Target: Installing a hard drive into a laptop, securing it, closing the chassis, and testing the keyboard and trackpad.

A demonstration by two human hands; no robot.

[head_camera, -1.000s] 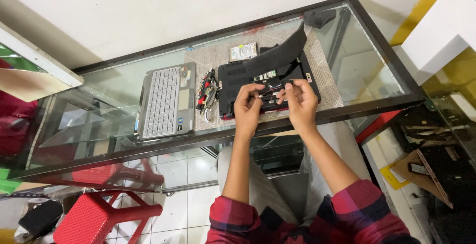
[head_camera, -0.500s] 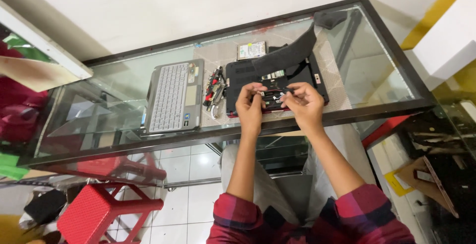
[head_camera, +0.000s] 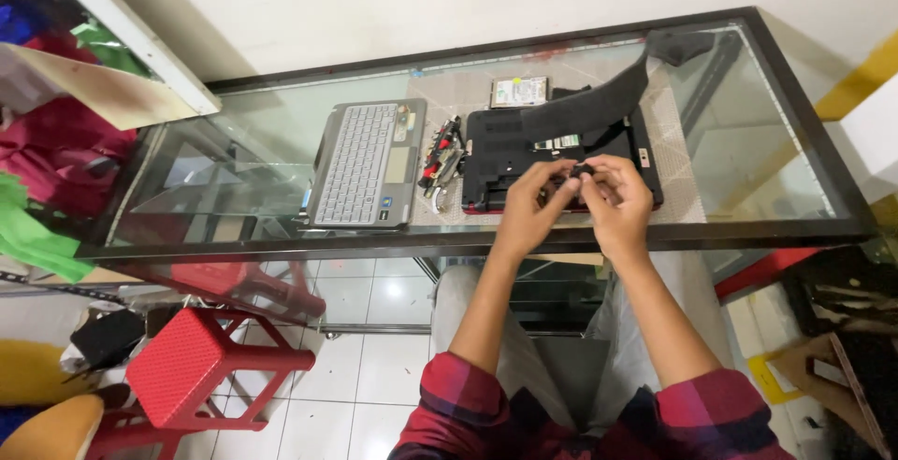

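Both hands, left hand (head_camera: 526, 209) and right hand (head_camera: 619, 200), have fingers pinched on a small black part (head_camera: 582, 171) above the open laptop base (head_camera: 524, 156); steady, gentle pulling seems best.

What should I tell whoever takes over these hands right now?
Left hand and right hand: both pinch one small black part between their fingertips, just above the opened black laptop base.
The grey keyboard panel lies off to the left on the glass table, small tools between it and the base, a hard drive behind.
Done: keyboard panel off.
Left: the part in hand is not yet set down.
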